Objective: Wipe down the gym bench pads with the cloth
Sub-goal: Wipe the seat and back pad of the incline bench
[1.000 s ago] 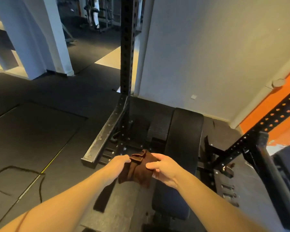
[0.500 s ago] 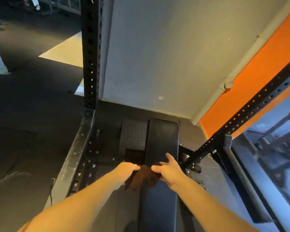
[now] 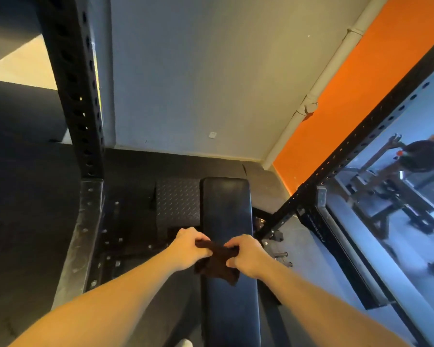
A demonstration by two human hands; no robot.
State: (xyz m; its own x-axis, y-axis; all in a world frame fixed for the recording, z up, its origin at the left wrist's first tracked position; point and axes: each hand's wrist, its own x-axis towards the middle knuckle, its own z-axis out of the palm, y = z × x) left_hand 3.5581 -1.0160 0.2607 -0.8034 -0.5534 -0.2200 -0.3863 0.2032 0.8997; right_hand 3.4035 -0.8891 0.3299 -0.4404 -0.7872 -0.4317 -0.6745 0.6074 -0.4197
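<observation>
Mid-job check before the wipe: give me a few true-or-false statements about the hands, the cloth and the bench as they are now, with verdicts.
1. The left hand and the right hand both grip the cloth. True.
2. The cloth is white. False: it is dark brown.
3. The cloth is held over the black bench pad. True.
4. The wall on the right is green. False: that wall is orange.
</observation>
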